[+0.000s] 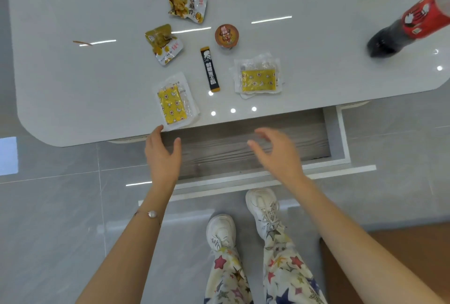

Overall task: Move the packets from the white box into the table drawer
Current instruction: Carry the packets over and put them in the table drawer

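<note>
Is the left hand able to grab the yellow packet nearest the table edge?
Probably yes. The left hand is open, its fingertips right beside the yellow packet at the front edge of the table, with nothing between them.

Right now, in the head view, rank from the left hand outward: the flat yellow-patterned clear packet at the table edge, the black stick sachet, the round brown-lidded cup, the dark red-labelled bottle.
1. flat yellow-patterned clear packet, on the table edge, just past the left hand.
2. black stick sachet, farther in.
3. round brown-lidded cup, behind the sachet.
4. dark red-labelled bottle, far right.
</note>
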A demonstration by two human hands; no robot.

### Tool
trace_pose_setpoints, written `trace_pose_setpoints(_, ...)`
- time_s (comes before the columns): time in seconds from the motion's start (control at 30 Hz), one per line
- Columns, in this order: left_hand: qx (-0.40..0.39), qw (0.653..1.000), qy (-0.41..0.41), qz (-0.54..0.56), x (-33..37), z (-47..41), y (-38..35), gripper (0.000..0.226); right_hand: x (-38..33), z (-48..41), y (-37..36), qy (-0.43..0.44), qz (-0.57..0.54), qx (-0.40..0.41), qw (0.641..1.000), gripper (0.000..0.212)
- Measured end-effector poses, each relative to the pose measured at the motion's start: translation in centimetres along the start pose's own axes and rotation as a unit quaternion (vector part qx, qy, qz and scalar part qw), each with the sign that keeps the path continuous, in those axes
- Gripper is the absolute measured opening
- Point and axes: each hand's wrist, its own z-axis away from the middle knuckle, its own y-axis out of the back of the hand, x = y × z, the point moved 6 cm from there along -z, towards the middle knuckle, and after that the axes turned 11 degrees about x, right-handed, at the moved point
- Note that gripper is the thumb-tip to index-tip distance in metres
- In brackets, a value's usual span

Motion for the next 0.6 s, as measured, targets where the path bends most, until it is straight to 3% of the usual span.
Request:
trace_pose_setpoints(0.23,0.035,0.998,-0.020,-0.038,2.1,-2.9,-0.5,0.050,0.7,-10.7,2.1,-0.011,0.018,0.113,0.993,0.059)
trace_pose_setpoints(0.4,0.051,0.995,-0.019,-0.080,2.5,-5.3,-1.9,0.061,1.2,-14.5,0.9,-0.056,0.073,0.069,0.993,0.083)
trace_pose_setpoints(0.6,0.049,0.995,0.004,-0.084,3.3,-6.4,-3.9,0.075,1.1,-14.6,-0.1,-0.059,0.066,0.100,0.991,0.085)
